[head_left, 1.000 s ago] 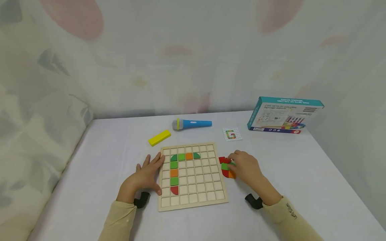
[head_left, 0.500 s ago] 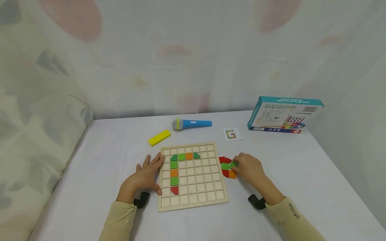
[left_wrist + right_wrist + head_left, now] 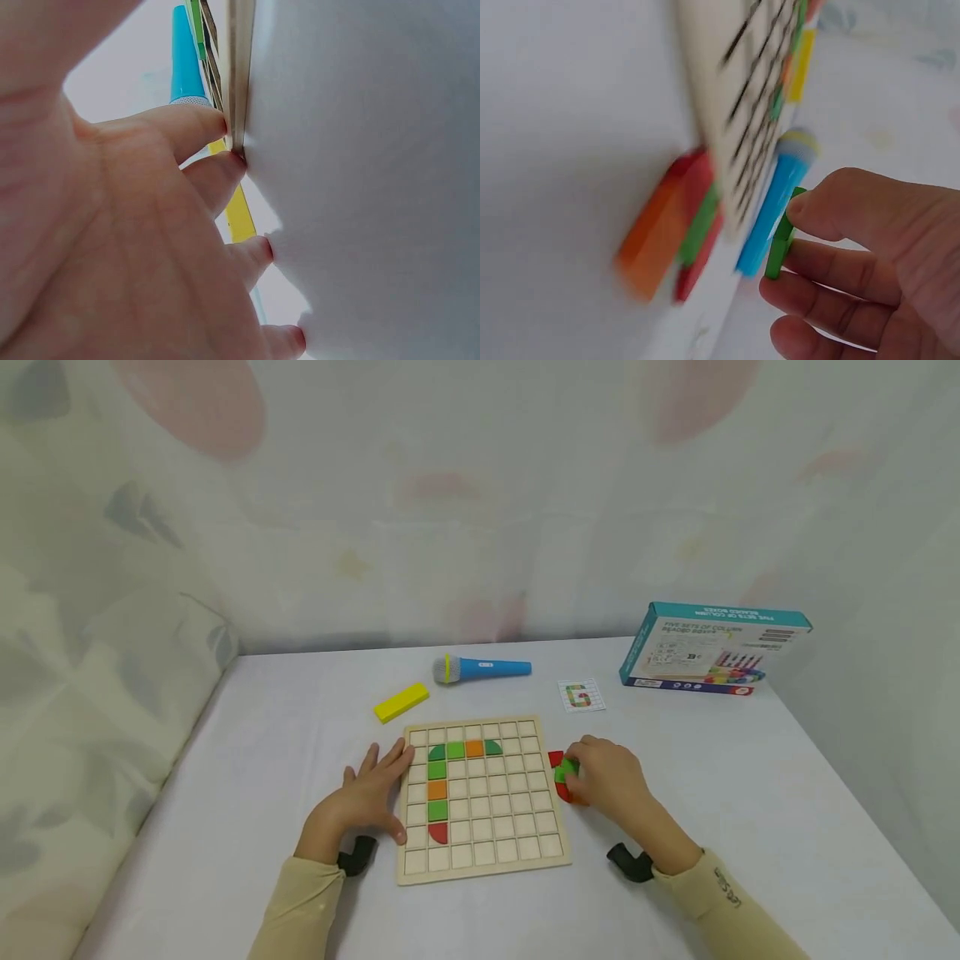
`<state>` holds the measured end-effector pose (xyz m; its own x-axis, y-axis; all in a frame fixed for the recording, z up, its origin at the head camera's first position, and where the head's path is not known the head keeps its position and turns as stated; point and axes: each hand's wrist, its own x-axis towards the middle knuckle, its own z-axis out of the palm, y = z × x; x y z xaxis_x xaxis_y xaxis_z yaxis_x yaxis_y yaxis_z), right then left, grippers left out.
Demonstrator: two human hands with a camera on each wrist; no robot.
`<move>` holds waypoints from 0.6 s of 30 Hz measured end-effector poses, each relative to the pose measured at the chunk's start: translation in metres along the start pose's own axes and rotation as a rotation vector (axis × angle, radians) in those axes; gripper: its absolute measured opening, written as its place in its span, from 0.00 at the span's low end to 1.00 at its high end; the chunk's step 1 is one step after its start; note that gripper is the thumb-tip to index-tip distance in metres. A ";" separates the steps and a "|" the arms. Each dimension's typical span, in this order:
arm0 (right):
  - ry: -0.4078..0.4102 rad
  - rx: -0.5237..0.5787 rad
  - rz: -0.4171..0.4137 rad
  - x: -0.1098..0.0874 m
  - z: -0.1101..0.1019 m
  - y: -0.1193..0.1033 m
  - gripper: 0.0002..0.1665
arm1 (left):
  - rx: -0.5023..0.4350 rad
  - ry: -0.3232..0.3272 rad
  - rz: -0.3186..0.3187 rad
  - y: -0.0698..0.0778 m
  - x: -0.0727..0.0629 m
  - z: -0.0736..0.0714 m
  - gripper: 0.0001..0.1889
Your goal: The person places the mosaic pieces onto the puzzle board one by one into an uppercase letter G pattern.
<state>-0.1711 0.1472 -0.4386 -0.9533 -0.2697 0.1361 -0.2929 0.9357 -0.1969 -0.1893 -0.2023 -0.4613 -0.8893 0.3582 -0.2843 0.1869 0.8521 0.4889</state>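
Beige sleeves (image 3: 300, 897) nearest, black curved pieces (image 3: 357, 857) at both wrists. My left hand (image 3: 365, 802) lies with fingers spread and unclenched, fingertips against the left edge of the wooden grid board (image 3: 491, 872). My right hand (image 3: 613, 778), just off the board's right edge, pinches a green piece (image 3: 777, 251) between thumb and fingers, above the white tabletop (image 3: 495, 922). Below it, beside the board: loose red, green and orange pieces (image 3: 656, 240), partly hidden by my hand in the head view, blurred in the right wrist view. On the board, a top row of green, green, orange, green; down its left end green, orange, green, red. Farther: yellow block (image 3: 401, 702), card (image 3: 581, 695) printed with a G, blue microphone (image 3: 491, 669) lying sideways, teal-edged box (image 3: 712, 650) at right, patterned curtain (image 3: 450, 543) behind.
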 end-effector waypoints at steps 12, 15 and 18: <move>0.006 -0.008 -0.408 -0.002 0.015 -0.086 0.06 | 0.007 -0.003 0.005 -0.002 0.001 0.000 0.70; -0.045 -0.028 -0.425 -0.002 0.020 -0.098 0.05 | 0.001 -0.001 0.010 -0.001 0.002 0.001 0.70; -0.087 -0.037 -0.435 -0.002 0.023 -0.108 0.05 | 0.004 0.004 0.005 -0.001 0.002 0.001 0.70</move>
<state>-0.1395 0.0413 -0.4403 -0.7448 -0.6572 0.1158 -0.6671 0.7377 -0.1040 -0.1907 -0.2025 -0.4634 -0.8900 0.3610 -0.2786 0.1930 0.8518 0.4870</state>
